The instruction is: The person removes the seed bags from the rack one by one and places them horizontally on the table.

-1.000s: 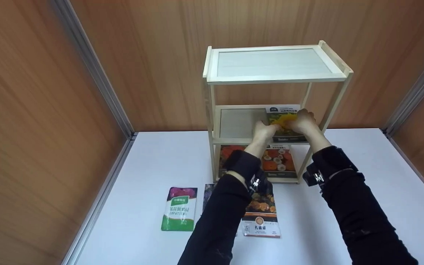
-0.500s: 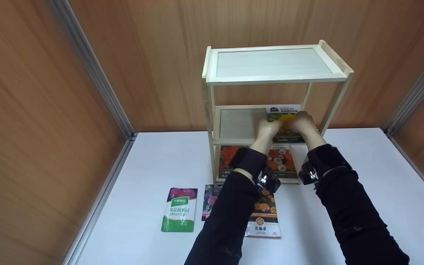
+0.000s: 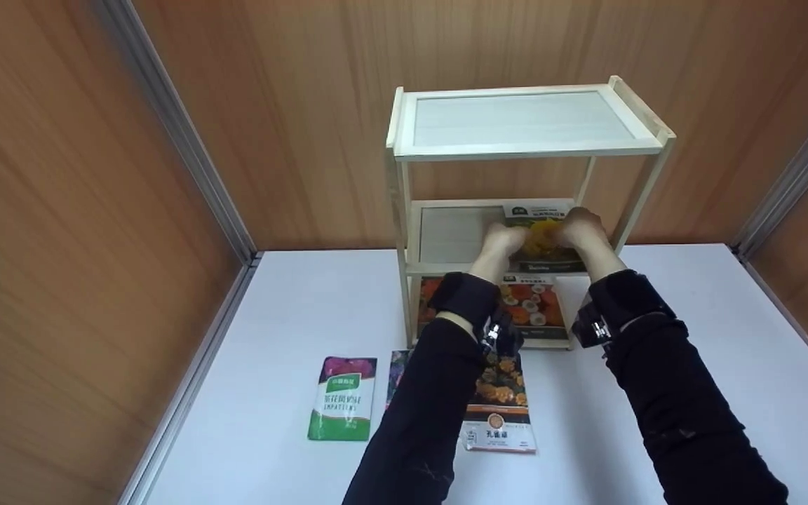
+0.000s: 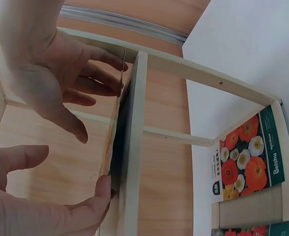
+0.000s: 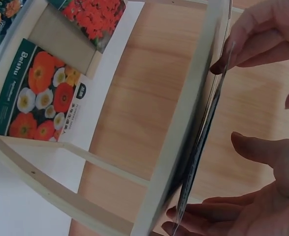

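A sunflower seed packet (image 3: 539, 248) lies on the right part of the middle shelf of a small wooden rack (image 3: 477, 268). My left hand (image 3: 502, 243) is at the packet's left edge, its fingertips touching it and its thumb held apart. At the opposite edge my right hand (image 3: 581, 229) touches the packet with extended fingers, thumb likewise clear. Both wrist views show the packet edge-on, nearly flat against the shelf board, with the left hand (image 4: 50, 211) and right hand (image 5: 262, 191) on either side. The hands cover part of its front in the head view.
On the bottom shelf lie a poppy packet (image 3: 534, 306) and a red-flower packet (image 5: 96, 19). In front of the rack are an impatiens packet (image 3: 341, 400), an orange-flower packet (image 3: 499, 414) and a purple-flower packet (image 3: 397, 368), partly hidden by the left sleeve.
The sunflower packet has shifted slightly left over the last half second. My left hand moved right, then back left. The right hand stays at the right edge, with only small movement.
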The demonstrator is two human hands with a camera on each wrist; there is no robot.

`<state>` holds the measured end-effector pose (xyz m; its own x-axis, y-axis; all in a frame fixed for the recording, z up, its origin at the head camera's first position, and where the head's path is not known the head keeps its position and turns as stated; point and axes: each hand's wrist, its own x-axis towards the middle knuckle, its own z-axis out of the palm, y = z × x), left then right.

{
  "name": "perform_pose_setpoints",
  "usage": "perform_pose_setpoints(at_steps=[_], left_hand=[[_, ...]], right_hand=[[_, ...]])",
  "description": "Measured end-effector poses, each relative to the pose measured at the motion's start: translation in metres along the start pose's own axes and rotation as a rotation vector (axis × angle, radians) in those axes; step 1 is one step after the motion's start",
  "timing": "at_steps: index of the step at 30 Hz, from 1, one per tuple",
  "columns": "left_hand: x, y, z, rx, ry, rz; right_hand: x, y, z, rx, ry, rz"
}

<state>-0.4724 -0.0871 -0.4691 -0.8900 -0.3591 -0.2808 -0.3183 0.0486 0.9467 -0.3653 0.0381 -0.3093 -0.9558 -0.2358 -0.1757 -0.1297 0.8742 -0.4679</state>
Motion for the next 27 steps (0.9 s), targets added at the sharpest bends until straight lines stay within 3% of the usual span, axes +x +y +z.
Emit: perform_pose_setpoints(at_steps=[3, 5, 6, 9, 10, 12, 13, 16, 19, 20, 26, 27], left_hand=[[0.037, -0.016, 0.005, 0.065, 0.002, 0.024], [0.041, -0.018, 0.002, 0.105, 0.013, 0.03], [0.036, -0.016, -0.002, 0.125, 0.027, 0.037], [0.0, 0.0, -0.019, 0.239, 0.07, 0.053], [-0.026, 0.014, -0.027, 0.276, 0.081, 0.036], [-0.065, 0.033, -0.042, 0.364, 0.089, 0.008], [-0.074, 0.037, -0.047, 0.411, 0.09, 0.014], [-0.073, 0.033, -0.056, 0.509, 0.084, 0.047], [-0.034, 0.007, -0.057, 0.583, 0.11, 0.161], [-0.045, 0.012, -0.061, 0.591, 0.096, 0.154], [-0.19, 0.08, -0.102, 0.512, 0.029, 0.099], [-0.2, 0.083, -0.106, 0.481, 0.031, 0.11]], right_hand=[[-0.001, 0.0, -0.003, -0.001, -0.007, -0.018], [-0.002, 0.001, -0.004, -0.001, -0.014, -0.028], [-0.003, 0.001, -0.005, 0.003, -0.019, -0.03], [-0.005, 0.002, -0.008, 0.033, -0.035, -0.027], [-0.005, 0.002, -0.009, 0.034, -0.039, -0.033], [-0.006, 0.003, -0.01, 0.066, -0.057, -0.028], [-0.007, 0.004, -0.011, 0.078, -0.066, -0.028], [-0.008, 0.007, -0.011, 0.128, -0.087, -0.028], [-0.009, 0.01, -0.011, 0.195, -0.087, -0.03], [-0.009, 0.011, -0.011, 0.216, -0.085, -0.032], [-0.014, 0.014, -0.011, 0.291, -0.086, -0.057], [-0.015, 0.014, -0.011, 0.293, -0.081, -0.068]])
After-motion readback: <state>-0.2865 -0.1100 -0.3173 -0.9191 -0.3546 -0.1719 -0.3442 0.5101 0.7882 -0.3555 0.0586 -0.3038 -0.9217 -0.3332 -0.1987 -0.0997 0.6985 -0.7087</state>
